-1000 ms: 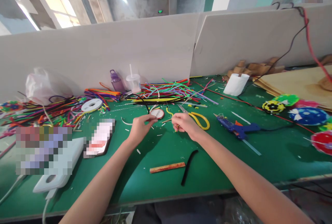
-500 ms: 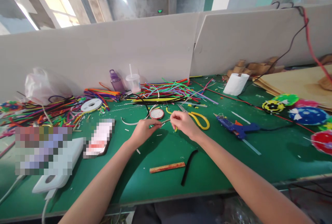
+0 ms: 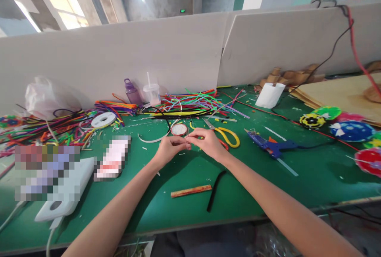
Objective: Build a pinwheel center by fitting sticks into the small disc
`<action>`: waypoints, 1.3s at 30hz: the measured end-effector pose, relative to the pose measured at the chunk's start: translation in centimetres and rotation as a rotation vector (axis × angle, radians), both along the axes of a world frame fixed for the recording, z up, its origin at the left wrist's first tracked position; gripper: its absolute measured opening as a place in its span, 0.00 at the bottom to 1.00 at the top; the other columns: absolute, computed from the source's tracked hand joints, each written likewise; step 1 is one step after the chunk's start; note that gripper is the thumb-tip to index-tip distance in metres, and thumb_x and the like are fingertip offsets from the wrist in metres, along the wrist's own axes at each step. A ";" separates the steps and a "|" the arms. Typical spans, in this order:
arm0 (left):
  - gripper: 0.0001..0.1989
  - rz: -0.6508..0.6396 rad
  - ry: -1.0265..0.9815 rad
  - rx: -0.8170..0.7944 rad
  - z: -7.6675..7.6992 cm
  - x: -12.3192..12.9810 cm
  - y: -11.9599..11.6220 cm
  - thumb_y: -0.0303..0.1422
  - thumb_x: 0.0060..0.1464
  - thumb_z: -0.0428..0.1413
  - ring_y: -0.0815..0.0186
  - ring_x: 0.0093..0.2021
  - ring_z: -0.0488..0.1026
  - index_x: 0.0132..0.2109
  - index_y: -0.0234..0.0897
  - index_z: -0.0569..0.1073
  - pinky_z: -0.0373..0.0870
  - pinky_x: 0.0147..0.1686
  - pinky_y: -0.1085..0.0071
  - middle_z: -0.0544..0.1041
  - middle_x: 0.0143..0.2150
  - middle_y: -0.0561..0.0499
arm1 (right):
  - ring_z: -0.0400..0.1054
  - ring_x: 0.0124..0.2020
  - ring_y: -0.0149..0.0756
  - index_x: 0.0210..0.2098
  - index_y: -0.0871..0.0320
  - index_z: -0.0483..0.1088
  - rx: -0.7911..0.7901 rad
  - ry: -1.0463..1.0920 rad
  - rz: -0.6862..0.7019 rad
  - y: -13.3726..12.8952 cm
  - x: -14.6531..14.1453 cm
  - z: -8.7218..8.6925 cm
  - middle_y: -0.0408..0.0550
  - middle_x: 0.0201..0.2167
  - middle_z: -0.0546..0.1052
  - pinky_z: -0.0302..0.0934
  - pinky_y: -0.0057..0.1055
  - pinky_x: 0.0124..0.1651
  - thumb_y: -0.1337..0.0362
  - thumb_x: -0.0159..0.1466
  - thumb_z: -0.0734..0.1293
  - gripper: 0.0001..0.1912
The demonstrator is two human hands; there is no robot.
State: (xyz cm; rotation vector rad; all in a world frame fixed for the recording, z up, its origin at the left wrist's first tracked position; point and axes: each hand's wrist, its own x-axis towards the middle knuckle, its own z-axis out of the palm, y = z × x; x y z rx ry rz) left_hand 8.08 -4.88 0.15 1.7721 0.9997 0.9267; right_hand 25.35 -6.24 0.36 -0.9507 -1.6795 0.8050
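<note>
Over the middle of the table, my left hand and my right hand meet at the fingertips. Both are closed in a pinch around a thin strip, mostly hidden by the fingers; its kind cannot be made out. Just beyond them lies a small round white piece with a red rim. Scissors with yellow handles rest beside my right hand, partly covered by it. Nearer to me are an orange-brown stick and a short black fuzzy stem. A curved pale strip lies left of the round piece.
A blue glue gun lies at right, near colourful fuzzy flower pieces. Bundles of coloured pipe cleaners line the back, with a purple bottle and a cup with a straw. A phone and white power bank sit left.
My hands have come together, the right one moving left until the fingertips meet. The strip that showed between them is now mostly covered. More of the scissors' handles shows.
</note>
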 end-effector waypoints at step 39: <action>0.04 -0.051 0.317 0.367 -1.3 -0.7 0.7 0.31 0.49 0.61 0.70 0.28 0.72 0.32 0.35 0.77 0.67 0.30 0.77 0.77 0.28 0.53 | 0.67 0.29 0.32 0.25 0.60 0.73 0.138 -0.125 -0.076 -0.3 -0.2 0.1 0.45 0.25 0.75 0.58 0.28 0.33 0.69 0.57 0.68 0.05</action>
